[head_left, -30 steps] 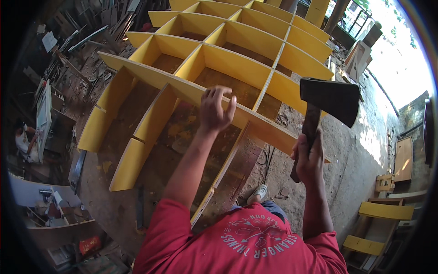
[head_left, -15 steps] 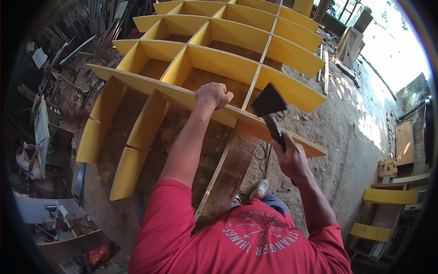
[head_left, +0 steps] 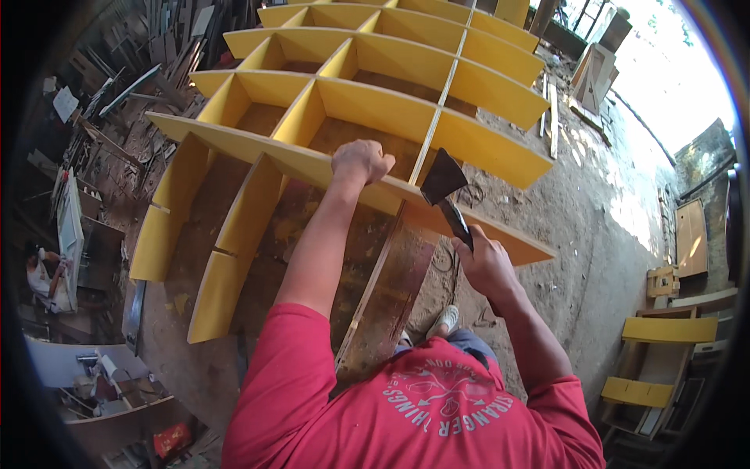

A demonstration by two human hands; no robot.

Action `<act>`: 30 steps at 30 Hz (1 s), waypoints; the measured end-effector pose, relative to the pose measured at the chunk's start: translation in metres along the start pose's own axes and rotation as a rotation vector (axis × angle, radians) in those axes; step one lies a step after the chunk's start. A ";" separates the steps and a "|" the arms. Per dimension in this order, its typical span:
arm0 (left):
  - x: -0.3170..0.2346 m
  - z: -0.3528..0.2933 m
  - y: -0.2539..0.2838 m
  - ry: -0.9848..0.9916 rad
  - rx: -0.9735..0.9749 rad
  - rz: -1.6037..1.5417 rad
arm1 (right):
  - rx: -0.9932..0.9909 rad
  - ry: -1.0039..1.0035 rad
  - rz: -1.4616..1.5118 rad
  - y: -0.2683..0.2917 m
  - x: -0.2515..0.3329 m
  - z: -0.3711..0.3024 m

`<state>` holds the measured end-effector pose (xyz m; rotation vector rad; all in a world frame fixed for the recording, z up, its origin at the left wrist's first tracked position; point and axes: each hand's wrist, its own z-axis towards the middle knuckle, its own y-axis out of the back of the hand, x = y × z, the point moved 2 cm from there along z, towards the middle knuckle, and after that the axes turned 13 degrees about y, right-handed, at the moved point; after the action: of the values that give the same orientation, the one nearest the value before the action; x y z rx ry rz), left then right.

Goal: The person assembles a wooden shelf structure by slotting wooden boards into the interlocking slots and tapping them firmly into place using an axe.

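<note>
A large grid of interlocked yellow boards (head_left: pixel 383 92) stretches ahead of me, its cross boards slotted into one another. My left hand (head_left: pixel 362 162) is closed over the top edge of the nearest long yellow board (head_left: pixel 258 147). In my right hand (head_left: pixel 486 264) is a hatchet (head_left: pixel 444 178) with a dark, broad head, gripped by its handle. The head is raised over the right part of that same board, close to where a lengthwise strip (head_left: pixel 434 129) crosses it. Whether the head touches the wood, I cannot tell.
Under the grid lies a dark, stained wooden surface (head_left: pixel 383 301). Scrap timber (head_left: pixel 137 86) is heaped at the far left. Another person (head_left: pixel 48 277) is by a pale panel on the left. At lower right stands a wooden frame with yellow boards (head_left: pixel 668 330). Planks (head_left: pixel 553 121) lie on the dirt floor.
The hatchet and my right hand have shifted slightly left and a little lower, with the head closer to the board. My left hand stays on the board's edge.
</note>
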<state>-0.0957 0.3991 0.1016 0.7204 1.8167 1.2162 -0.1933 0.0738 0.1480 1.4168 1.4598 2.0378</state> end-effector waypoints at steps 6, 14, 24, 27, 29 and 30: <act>0.003 0.003 0.005 -0.016 0.020 0.006 | -0.395 0.267 0.149 0.027 0.052 0.015; 0.004 0.012 -0.007 -0.012 -0.055 -0.013 | 0.060 0.020 -0.046 -0.011 0.011 0.047; 0.002 0.016 -0.008 -0.038 -0.106 -0.076 | -0.233 0.177 -0.014 -0.017 0.042 0.030; 0.001 0.016 -0.013 -0.037 -0.084 0.030 | 0.016 0.004 -0.014 -0.032 0.029 0.034; -0.001 0.018 -0.007 -0.042 -0.119 -0.024 | 0.064 0.016 -0.060 -0.028 0.026 0.039; 0.002 0.016 -0.008 -0.033 -0.136 -0.077 | 0.065 0.037 -0.043 -0.020 0.028 0.045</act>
<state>-0.0828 0.4052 0.0905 0.5854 1.7018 1.2562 -0.1768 0.1280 0.1475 1.3670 1.5711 2.0182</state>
